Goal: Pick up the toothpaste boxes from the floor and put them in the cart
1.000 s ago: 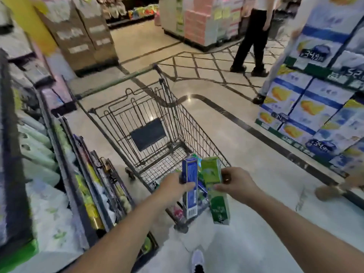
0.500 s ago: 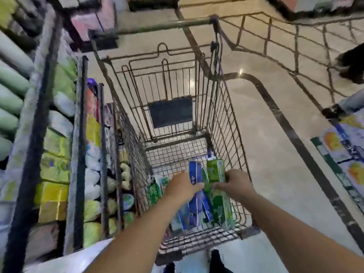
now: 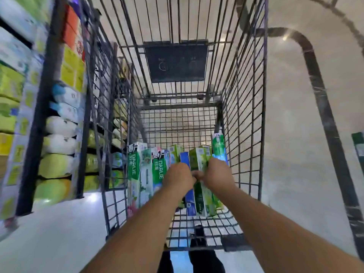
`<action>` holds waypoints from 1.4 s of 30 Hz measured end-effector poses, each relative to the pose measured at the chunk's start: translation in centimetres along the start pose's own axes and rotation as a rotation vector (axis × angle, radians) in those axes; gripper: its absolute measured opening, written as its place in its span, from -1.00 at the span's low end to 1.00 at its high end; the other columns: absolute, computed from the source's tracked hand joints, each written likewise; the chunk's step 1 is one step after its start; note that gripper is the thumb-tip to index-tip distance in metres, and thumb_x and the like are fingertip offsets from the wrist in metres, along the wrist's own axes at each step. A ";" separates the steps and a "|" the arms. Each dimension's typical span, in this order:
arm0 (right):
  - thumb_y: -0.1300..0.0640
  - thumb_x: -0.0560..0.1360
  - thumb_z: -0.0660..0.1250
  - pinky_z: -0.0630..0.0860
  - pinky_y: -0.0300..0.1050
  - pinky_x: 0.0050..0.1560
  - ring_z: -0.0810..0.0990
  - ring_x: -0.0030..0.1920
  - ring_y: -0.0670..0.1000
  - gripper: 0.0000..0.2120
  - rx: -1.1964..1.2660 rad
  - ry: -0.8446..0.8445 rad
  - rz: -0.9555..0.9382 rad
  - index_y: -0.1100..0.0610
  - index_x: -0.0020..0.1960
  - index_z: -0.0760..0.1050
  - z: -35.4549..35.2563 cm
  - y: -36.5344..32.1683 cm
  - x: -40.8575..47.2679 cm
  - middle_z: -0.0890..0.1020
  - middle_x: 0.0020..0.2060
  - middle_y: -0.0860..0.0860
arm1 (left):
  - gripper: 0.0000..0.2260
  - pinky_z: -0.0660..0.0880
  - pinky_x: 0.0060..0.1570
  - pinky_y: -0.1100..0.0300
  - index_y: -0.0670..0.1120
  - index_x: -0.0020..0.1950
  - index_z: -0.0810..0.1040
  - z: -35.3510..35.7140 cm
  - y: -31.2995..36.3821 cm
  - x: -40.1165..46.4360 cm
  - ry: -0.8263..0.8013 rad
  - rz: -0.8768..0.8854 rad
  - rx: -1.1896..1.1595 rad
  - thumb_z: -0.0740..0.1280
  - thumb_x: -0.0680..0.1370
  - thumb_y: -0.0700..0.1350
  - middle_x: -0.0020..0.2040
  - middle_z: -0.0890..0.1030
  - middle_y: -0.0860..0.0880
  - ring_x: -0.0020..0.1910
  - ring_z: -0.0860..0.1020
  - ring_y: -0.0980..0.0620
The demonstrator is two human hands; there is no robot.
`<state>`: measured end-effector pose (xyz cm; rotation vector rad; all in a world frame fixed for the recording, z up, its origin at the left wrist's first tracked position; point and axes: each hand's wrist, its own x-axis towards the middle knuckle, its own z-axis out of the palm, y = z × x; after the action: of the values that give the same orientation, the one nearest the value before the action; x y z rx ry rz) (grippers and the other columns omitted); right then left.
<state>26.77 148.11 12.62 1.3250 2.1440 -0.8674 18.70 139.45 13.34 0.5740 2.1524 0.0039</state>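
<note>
Head view shows both hands low inside the cart (image 3: pixel 244 79): left hand (image 3: pixel 178 179) grips the blue toothpaste box (image 3: pixel 185 159), right hand (image 3: pixel 217 174) grips the green toothpaste box (image 3: pixel 199 157) (set them down gently beside the Darlie boxes (image 3: pixel 146 168), then let go

Light: bright, even indoor lighting
Glare: small hotspot on the glossy floor (image 3: pixel 284 38) at upper right
Blur: shelves (image 3: pixel 29 115) along the left edge smeared
Distortion: wide-angle bending of the cart (image 3: pixel 246 95) wires
Sharpest: centre
</note>
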 end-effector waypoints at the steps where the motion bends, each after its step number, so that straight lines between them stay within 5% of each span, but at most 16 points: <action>1: -0.23 0.37 0.48 0.26 -0.14 -0.49 0.43 -0.44 -0.03 -0.52 0.008 0.007 -0.004 0.11 -0.32 0.35 0.0 0.0 0.0 0.47 -0.44 -0.01 | -0.77 0.59 -0.16 0.06 -0.20 -0.06 0.55 -0.1 0.1 0.0 -0.014 -0.007 -0.023 0.40 0.52 -0.03 -0.13 0.60 -0.14 -0.17 0.61 -0.11; 5: -0.18 0.43 0.45 0.36 -0.15 -0.44 0.54 -0.38 0.00 -0.58 0.049 -0.028 -0.033 0.14 -0.29 0.44 -0.3 0.4 -0.4 0.56 -0.39 0.03 | -0.88 0.61 -0.16 0.07 -0.19 -0.08 0.53 -1.3 -0.1 -0.1 0.031 -0.003 0.011 0.40 0.52 -0.15 -0.07 0.65 -0.18 -0.11 0.65 -0.15; 8: -0.16 0.44 0.44 0.41 -0.17 -0.38 0.60 -0.27 0.04 -0.63 0.076 -0.071 -0.050 0.14 -0.22 0.48 -1.0 0.5 -1.5 0.60 -0.30 0.05 | -0.74 0.44 -0.35 0.14 -0.18 -0.23 0.46 -2.9 -0.7 -1.1 0.050 0.061 -0.001 0.37 0.54 -0.04 -0.24 0.56 -0.15 -0.27 0.55 -0.07; 11: -0.24 0.43 0.41 0.46 -0.19 -0.19 0.62 -0.06 0.07 -0.53 0.058 -0.092 -0.113 0.14 0.08 0.57 -3.1 -0.1 -4.0 0.66 -0.06 0.06 | -0.66 0.34 -0.33 0.16 -0.15 -0.26 0.42 -5.6 -1.9 -3.8 0.031 0.124 -0.106 0.28 0.57 0.07 -0.32 0.44 -0.08 -0.35 0.42 -0.04; 13: -0.32 0.43 0.35 0.51 -0.09 0.03 0.61 0.09 0.06 -0.34 0.009 -0.084 -0.189 0.16 0.30 0.50 -5.9 -1.5 -6.2 0.63 0.16 0.09 | -0.65 0.38 -0.23 0.14 -0.12 -0.16 0.47 -8.6 -3.2 -6.5 0.025 0.173 -0.142 0.25 0.58 0.17 -0.21 0.46 -0.04 -0.27 0.44 -0.01; 18: -0.45 0.43 0.17 0.46 0.07 0.29 0.51 0.28 0.10 -0.21 -0.167 0.018 -0.500 0.10 0.42 0.39 -14.6 -8.2 -13.2 0.51 0.35 0.08 | -0.36 0.40 -0.05 0.11 -0.09 0.31 0.42 -17.5 -7.6 -16.0 0.131 0.195 -0.046 0.16 0.51 0.40 0.24 0.51 -0.12 0.01 0.48 -0.03; 25: -0.55 0.37 -0.02 0.30 0.10 0.39 0.32 0.43 0.15 -0.07 -0.441 0.205 -0.920 0.05 0.51 0.24 -19.8 -17.3 -25.4 0.36 0.46 0.11 | -0.40 0.45 0.11 0.00 -0.05 0.21 0.42 -23.7 -15.8 -31.1 0.339 0.147 -0.038 0.05 0.50 0.42 0.26 0.49 -0.12 0.13 0.50 -0.11; 29: -0.53 0.40 -0.04 0.26 0.10 0.41 0.28 0.45 0.14 -0.07 -0.550 0.231 -1.080 0.07 0.55 0.17 -17.2 -21.4 -31.1 0.31 0.49 0.10 | -0.39 0.41 -0.05 0.02 -0.05 -0.05 0.40 -23.4 -21.8 -38.2 0.411 0.124 -0.073 -0.01 0.42 0.48 -0.06 0.43 -0.04 -0.14 0.45 -0.04; 32: -0.56 0.39 -0.06 0.26 0.11 0.44 0.26 0.47 0.14 -0.05 -0.628 0.203 -1.166 0.06 0.56 0.15 -13.5 -24.5 -35.3 0.28 0.50 0.09 | -0.36 0.44 -0.04 0.07 -0.06 0.09 0.44 -21.5 -27.6 -42.9 0.508 0.056 -0.122 0.05 0.43 0.47 0.01 0.46 -0.03 -0.03 0.48 -0.02; 37: -0.58 0.32 -0.12 0.42 0.09 0.26 0.44 0.29 0.15 -0.04 -0.766 0.165 -1.330 0.08 0.40 0.35 -3.2 -31.4 -45.3 0.47 0.33 0.10 | -0.44 0.47 -0.18 0.12 -0.03 0.14 0.49 -15.2 -41.0 -52.2 0.691 -0.184 -0.268 0.15 0.47 0.42 -0.09 0.58 -0.02 -0.22 0.55 0.05; 42: -0.55 0.36 0.03 0.39 0.06 0.30 0.42 0.34 0.12 -0.12 -0.839 0.095 -1.564 0.07 0.40 0.36 10.0 -37.1 -56.7 0.48 0.31 0.05 | -0.22 0.49 0.07 0.04 0.10 0.33 0.40 -6.2 -54.4 -63.7 0.755 -0.441 -0.206 -0.04 0.35 0.58 -0.12 0.54 0.10 0.04 0.57 -0.05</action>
<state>17.73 94.16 53.80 -0.9062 2.8417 -0.1610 24.32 66.46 54.59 -0.0617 2.9228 0.2304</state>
